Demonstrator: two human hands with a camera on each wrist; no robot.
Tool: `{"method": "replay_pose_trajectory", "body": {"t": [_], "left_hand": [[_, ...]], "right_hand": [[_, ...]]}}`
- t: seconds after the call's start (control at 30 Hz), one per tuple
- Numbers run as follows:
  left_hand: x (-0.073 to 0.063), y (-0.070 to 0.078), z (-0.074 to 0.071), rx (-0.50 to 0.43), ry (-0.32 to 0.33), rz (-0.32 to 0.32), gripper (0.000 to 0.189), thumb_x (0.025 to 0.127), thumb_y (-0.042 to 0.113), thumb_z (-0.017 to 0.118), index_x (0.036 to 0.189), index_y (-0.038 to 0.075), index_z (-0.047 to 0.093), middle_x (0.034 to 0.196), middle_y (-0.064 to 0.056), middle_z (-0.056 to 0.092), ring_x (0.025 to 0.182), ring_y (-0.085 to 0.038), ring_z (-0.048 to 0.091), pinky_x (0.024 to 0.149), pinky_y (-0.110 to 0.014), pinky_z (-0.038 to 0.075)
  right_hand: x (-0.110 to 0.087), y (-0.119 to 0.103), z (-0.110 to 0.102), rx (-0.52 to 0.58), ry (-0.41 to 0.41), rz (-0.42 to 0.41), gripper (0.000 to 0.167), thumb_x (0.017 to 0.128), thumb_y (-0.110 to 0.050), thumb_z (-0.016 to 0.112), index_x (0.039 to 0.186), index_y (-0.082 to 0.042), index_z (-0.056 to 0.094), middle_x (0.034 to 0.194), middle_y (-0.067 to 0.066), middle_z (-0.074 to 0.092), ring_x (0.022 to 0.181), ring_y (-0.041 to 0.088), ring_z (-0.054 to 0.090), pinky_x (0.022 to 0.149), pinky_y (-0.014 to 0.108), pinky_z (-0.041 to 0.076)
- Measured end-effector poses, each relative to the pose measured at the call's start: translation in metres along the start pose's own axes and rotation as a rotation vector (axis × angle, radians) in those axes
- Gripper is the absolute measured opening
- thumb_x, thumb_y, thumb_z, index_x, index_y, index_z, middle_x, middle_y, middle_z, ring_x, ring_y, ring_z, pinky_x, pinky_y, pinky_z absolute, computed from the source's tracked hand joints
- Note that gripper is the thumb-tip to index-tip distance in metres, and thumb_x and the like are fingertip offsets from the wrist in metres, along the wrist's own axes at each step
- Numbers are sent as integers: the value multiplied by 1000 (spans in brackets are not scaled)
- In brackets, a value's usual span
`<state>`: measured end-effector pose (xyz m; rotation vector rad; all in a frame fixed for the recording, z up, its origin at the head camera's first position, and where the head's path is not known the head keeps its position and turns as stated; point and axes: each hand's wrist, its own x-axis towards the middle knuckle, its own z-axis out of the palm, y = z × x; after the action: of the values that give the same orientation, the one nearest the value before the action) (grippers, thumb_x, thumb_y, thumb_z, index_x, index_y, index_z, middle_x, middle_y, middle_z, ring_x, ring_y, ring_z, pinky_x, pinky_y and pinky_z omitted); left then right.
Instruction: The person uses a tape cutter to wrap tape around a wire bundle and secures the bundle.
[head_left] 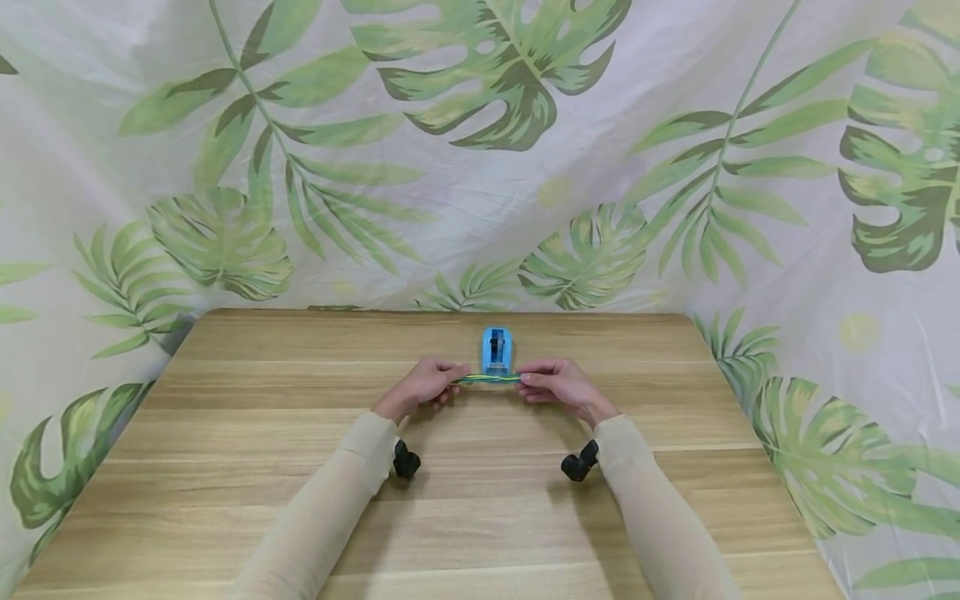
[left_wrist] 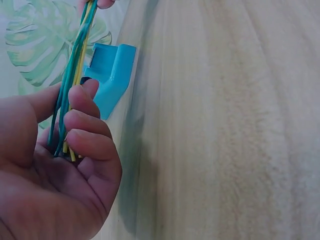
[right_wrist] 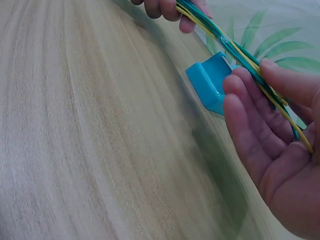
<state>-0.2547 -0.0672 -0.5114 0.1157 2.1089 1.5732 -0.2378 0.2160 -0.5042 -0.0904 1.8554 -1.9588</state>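
A thin bundle of green and yellow wires [head_left: 489, 378] stretches level between both hands, just in front of a blue tape dispenser [head_left: 497, 343]. My left hand [head_left: 427, 382] pinches one end, its fingers curled about the wire ends in the left wrist view. At the other end my right hand [head_left: 558, 387] grips the wires between thumb and fingers, and loose ends [right_wrist: 295, 127] lie across its palm. A shiny patch shows around the bundle's middle [right_wrist: 225, 41] in the right wrist view. The dispenser's toothed cutting edge [left_wrist: 93, 56] faces the bundle.
The wood-grain table [head_left: 480, 517] carries the dispenser near its back edge. Behind and beside it hangs a leaf-patterned cloth [head_left: 480, 167]. Black devices [head_left: 406, 460] sit at both wrists, below beige sleeves [head_left: 330, 500].
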Motion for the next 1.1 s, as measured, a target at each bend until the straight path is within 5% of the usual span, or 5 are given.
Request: {"method": "replay_pose_trajectory", "body": {"t": [0.23, 0.4, 0.6, 1.1], "left_hand": [[1, -2, 1, -23, 33, 39, 34, 101, 31, 64, 98, -2, 70, 72, -5, 59, 46, -11, 39, 43, -25, 35], [1, -4, 2, -63, 74, 57, 25, 100, 27, 66, 100, 3, 74, 77, -9, 62, 48, -12, 40, 44, -26, 36], [2, -6, 3, -116, 118, 68, 21, 98, 22, 69, 106, 5, 77, 77, -10, 62, 51, -11, 43, 46, -24, 38], [5, -10, 3, -143, 155, 134, 22, 95, 20, 73, 109, 4, 78, 79, -16, 64, 55, -12, 48, 49, -24, 42]], "right_hand": [[-1, -2, 1, -160, 37, -18, 36, 95, -3, 68, 129, 10, 61, 112, 21, 71, 110, 38, 66, 83, 36, 57], [-2, -6, 3, -328, 60, -47, 31, 95, -10, 71, 123, 2, 69, 110, 12, 73, 107, 31, 67, 92, 46, 53], [-3, -11, 7, -536, 73, -120, 21, 93, -19, 75, 112, -11, 76, 109, 1, 72, 102, 19, 61, 88, 36, 49], [11, -26, 16, -764, 103, -64, 34, 103, -35, 58, 114, -8, 74, 108, 7, 71, 92, 21, 58, 81, 36, 47]]}}
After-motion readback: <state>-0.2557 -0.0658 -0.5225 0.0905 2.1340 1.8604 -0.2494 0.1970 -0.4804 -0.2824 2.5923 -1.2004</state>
